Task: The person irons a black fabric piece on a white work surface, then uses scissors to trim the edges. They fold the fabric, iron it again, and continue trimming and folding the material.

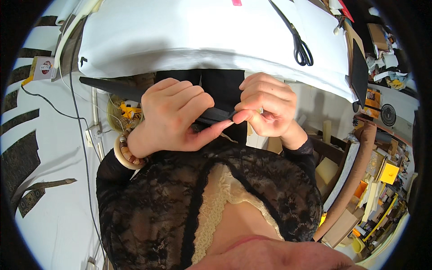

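Observation:
A long, flat black strip (112,88) slants across in front of my chest, its free end pointing out to the left. My left hand (175,114) wraps round its middle, back of the hand up, with the thumb laid along the strip. At the other end, my right hand (268,105) pinches the tip between thumb and fingers, and both thumbs nearly meet there. What the strip is made of I cannot tell. Past the hands, black-handled scissors (302,50) lie on the white-covered table (157,33).
A small pink piece (236,2) lies at the table's far side. Black cable (83,148) hangs at the left, near a bin (118,112) with yellow scraps. A padded brown armrest (355,173) and cluttered shelves (382,198) stand at the right.

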`<state>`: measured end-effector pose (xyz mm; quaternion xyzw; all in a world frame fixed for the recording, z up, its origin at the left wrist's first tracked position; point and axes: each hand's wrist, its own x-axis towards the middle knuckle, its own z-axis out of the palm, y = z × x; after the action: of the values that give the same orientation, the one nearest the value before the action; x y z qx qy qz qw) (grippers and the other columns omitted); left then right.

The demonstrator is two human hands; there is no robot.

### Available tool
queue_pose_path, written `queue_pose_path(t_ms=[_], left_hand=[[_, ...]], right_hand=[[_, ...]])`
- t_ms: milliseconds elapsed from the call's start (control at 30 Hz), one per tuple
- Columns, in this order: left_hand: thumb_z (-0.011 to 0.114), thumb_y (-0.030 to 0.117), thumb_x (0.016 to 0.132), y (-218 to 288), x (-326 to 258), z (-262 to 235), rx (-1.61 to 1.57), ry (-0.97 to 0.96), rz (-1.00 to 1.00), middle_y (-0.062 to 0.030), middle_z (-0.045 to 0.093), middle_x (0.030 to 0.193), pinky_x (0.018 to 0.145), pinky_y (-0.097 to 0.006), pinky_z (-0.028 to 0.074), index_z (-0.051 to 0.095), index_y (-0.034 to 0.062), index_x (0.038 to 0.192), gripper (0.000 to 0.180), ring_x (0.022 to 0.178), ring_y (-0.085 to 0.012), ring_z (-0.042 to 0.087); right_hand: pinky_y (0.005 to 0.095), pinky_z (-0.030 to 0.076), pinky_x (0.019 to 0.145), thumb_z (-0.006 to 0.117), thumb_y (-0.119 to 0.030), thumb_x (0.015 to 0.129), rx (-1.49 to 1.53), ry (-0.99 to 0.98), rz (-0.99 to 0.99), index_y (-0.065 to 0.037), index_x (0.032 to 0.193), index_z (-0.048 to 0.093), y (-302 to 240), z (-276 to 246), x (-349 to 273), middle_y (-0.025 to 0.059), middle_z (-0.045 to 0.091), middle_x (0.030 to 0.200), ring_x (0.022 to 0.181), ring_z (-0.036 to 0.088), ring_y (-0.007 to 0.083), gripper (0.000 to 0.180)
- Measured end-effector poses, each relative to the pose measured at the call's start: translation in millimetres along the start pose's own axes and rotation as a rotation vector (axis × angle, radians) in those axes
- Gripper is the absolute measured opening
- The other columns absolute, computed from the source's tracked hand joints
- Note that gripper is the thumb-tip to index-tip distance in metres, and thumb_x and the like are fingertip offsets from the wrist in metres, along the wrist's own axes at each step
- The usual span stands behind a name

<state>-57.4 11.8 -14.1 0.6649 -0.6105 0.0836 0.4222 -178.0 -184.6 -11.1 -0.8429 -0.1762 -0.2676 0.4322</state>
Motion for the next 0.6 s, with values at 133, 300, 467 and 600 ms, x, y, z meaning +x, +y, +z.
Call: queue_pose_path(t_ms=[133, 300, 467, 600], left_hand=[[0.080, 0.032, 0.068, -1, -1, 0, -0.017, 0.004, 0.002, -0.0003, 0.053, 0.063, 0.050, -0.029, 0.038, 0.059, 0.0112, 0.073, 0.030, 0.053, -0.0189, 0.052], [0.082, 0.030, 0.066, 2, 2, -4, -0.012, 0.017, -0.017, -0.0005, 0.054, 0.062, 0.050, -0.029, 0.038, 0.059, 0.0113, 0.073, 0.030, 0.052, -0.0195, 0.052], [0.084, 0.027, 0.065, 0, 7, -6, -0.042, 0.009, -0.042, -0.0012, 0.055, 0.062, 0.049, -0.030, 0.038, 0.058, 0.0114, 0.071, 0.030, 0.051, -0.0207, 0.053], [0.083, 0.026, 0.065, 1, 6, -4, -0.056, -0.006, -0.032, -0.0012, 0.055, 0.061, 0.049, -0.030, 0.038, 0.058, 0.0113, 0.070, 0.030, 0.051, -0.0209, 0.053]], right_hand=[[0.0315, 0.049, 0.058, 0.083, -0.021, 0.075, -0.001, -0.003, -0.025, -0.006, 0.074, 0.068, -1, 3, 0, 0.0036, 0.060, 0.067, 0.065, 0.059, 0.0215, 0.021], [0.0309, 0.050, 0.061, 0.087, -0.030, 0.066, 0.066, -0.105, -0.102, -0.006, 0.098, 0.076, 15, -7, 3, 0.0043, 0.065, 0.084, 0.071, 0.061, 0.0195, 0.042], [0.0303, 0.052, 0.070, 0.090, -0.036, 0.062, 0.279, -0.070, 0.182, -0.006, 0.118, 0.071, 8, 2, -1, 0.0055, 0.066, 0.099, 0.079, 0.060, 0.0187, 0.067], [0.0304, 0.051, 0.070, 0.092, -0.032, 0.064, 0.421, -0.044, 0.257, -0.005, 0.112, 0.069, 8, 4, 7, 0.0060, 0.065, 0.101, 0.079, 0.059, 0.0193, 0.060]])
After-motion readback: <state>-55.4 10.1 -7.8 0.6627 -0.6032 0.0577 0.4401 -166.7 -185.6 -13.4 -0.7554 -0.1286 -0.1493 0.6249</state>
